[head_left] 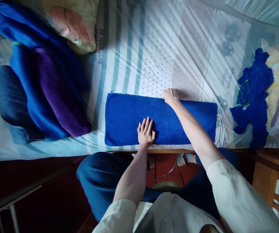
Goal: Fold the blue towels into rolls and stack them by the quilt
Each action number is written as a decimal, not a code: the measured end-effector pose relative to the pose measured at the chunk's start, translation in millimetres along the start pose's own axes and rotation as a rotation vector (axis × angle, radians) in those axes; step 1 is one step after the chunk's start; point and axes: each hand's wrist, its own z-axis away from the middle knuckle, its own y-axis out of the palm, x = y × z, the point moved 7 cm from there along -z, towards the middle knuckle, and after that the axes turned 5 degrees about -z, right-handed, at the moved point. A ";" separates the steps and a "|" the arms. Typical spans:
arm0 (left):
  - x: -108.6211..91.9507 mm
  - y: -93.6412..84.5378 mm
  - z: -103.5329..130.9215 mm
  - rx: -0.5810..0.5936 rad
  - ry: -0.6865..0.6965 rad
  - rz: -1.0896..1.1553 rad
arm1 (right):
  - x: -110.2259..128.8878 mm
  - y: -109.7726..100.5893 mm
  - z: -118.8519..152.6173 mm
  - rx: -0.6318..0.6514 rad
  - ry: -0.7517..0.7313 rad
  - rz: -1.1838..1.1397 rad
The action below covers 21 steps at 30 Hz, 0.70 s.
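Note:
A blue towel (127, 113), folded into a long strip, lies flat along the near edge of the bed. My left hand (146, 132) rests on it, palm down with fingers stretched out. Across the towel reaches my right arm. At the towel's far edge my right hand (170, 95) is closed, its fingers curled on the patterned bed sheet (159, 61). Folds in the sheet run together at those fingers. The fingertips are partly hidden under the hand.
To the left lie blue cloths (42, 87), a purple cloth (57, 94) and dark rolled fabric (14, 97), with a pillow (73, 26) behind. A crumpled blue cloth (256, 84) is at the right. A wooden chair (268, 174) stands at lower right.

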 end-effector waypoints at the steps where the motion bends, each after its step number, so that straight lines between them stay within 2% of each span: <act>1: 0.3 0.4 0.3 0.009 -0.005 0.002 | -2.4 3.5 -4.0 0.030 0.034 0.013; 3: 1.4 1.5 1.4 0.029 -0.015 0.011 | -7.8 9.0 -10.8 0.080 0.110 0.042; 9: 1.2 3.6 1.8 0.030 0.002 0.021 | -11.8 9.9 -19.7 0.168 0.108 0.058; 12: -1.1 0.1 -5.1 0.014 0.025 0.033 | -8.7 -3.5 -0.4 0.103 0.138 0.073; 15: -8.2 -11.9 -5.9 -0.022 0.027 0.078 | -0.7 -22.6 37.6 0.016 0.180 0.035; 18: -21.7 -20.0 19.9 -0.064 -0.083 0.205 | 5.5 -42.1 76.9 -0.031 0.232 -0.045; 19: -26.0 -17.0 35.7 -0.066 -0.174 0.271 | 8.4 -49.3 87.4 -0.052 0.226 -0.074; 21: -36.0 2.0 73.6 -0.028 -0.412 0.448 | 14.8 -65.2 104.7 -0.107 0.195 -0.129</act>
